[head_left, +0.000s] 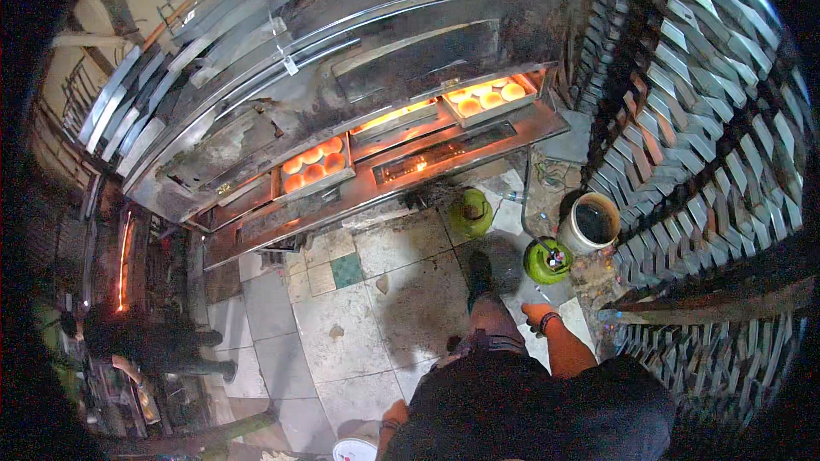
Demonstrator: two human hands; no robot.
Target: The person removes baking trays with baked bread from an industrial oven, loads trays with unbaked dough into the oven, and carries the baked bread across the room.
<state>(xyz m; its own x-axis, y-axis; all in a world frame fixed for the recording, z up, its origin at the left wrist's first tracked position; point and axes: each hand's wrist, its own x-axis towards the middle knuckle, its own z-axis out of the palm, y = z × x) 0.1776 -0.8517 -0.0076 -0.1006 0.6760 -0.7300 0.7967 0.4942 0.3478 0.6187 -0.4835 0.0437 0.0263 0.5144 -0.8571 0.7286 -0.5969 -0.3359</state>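
My right hand (538, 316), with a dark band at the wrist, is closed beside the near green gas cylinder (547, 262). A thin pale piece shows just above its fingers, too small to name. Low in the view, my left hand (395, 413) hangs by my side, close to a white round tub or lid (354, 451); its fingers are too small to read. Ahead stands a long deck oven (367, 111), glowing orange inside. In its opening sit a left tray of buns (316, 166) and a right tray of buns (489, 101).
Another green gas cylinder (471, 212) stands on the tiled floor (401, 312) before the oven. A pale bucket (577, 230) is at the right, next to racks packed with metal trays (675, 119). More trays (137, 102) lean at far left. Another person (154, 343) is at the left.
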